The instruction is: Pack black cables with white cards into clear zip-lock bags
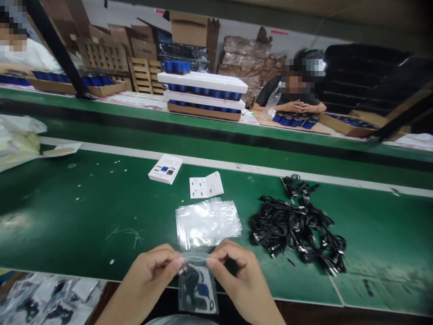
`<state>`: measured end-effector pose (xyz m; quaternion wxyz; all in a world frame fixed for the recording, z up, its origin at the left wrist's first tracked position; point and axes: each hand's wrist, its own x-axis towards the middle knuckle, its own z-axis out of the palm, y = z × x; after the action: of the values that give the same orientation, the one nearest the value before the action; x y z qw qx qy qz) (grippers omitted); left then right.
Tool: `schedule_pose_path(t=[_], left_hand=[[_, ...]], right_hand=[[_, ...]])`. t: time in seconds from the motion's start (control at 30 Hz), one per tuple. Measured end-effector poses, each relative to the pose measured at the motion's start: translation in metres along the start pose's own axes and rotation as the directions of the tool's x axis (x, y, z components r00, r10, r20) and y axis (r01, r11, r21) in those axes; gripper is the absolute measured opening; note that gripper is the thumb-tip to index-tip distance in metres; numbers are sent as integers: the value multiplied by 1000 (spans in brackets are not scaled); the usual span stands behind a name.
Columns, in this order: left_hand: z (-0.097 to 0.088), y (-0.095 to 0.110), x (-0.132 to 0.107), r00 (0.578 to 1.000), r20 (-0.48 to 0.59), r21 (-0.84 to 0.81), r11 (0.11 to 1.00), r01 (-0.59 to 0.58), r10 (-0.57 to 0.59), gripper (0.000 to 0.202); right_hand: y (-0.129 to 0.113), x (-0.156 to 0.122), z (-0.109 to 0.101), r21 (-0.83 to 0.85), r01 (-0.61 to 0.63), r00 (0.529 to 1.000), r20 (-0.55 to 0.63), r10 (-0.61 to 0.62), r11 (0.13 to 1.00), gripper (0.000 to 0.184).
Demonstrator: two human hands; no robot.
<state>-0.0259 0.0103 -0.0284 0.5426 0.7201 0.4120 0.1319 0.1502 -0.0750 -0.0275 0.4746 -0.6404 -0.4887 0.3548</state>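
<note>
The left hand (pixel 154 266) and right hand (pixel 235 266) pinch the top corners of a clear bag (pixel 196 295) between thumbs and forefingers. It hangs before the near edge of the table (pixel 84 243), with a black cable (pixel 190 286) and a printed sheet (pixel 203 289) inside. Lower left, below that edge, lie filled bags (pixel 50 300); the forearms hide part of the edge.

Directly beyond the fingertips is a pile of flat clear bags (pixel 206 221). To its right, black cables (pixel 280 223) lie heaped, spreading from near the far edge toward the near one. Behind the pile stands an opened leaflet (pixel 206 186), then a booklet stack (pixel 165 169) nearer the far edge. A crumpled plastic bag (pixel 16 142) covers part of the table's left side.

Past the far edge, a second bench carries white trays (pixel 203 83) with blue cylinders and a clear bottle (pixel 273 97), partly in front of a seated co-worker (pixel 270 90). A black post (pixel 59 49) crosses the view at left.
</note>
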Motion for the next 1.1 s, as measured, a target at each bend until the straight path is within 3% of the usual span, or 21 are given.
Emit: schedule_pose_path(t=[0.1,0.23,0.43,0.67,0.77,0.9,1.1], left_hand=[[2,0,-3,998,-51,61,998,-30,33,36],[3,-6,-6,977,-94,204,964,-168,190,30],[2,-15,-2,866,-223,282,880,-382,448,11],[5,-19,-4,801,-212,329,812,-481,560,12],[8,-19,-5,805,-228,313,824,-472,548,12],[10,-18,-4,843,-227,283,862,-421,487,11],[16,-11,-4,891,-252,126,926,-357,378,17]], right_hand=[[2,-1,1,35,-21,1000,10,21,999,18],[4,-2,2,58,-14,1000,1,13,998,19],[7,-1,-1,69,-43,999,-19,44,997,20],[8,-1,-1,80,-42,999,-19,44,996,21],[7,-2,-1,83,-24,1000,-17,25,996,20],[6,-3,2,52,59,998,-15,-59,997,15],[7,-5,8,61,133,987,-104,-126,989,20]])
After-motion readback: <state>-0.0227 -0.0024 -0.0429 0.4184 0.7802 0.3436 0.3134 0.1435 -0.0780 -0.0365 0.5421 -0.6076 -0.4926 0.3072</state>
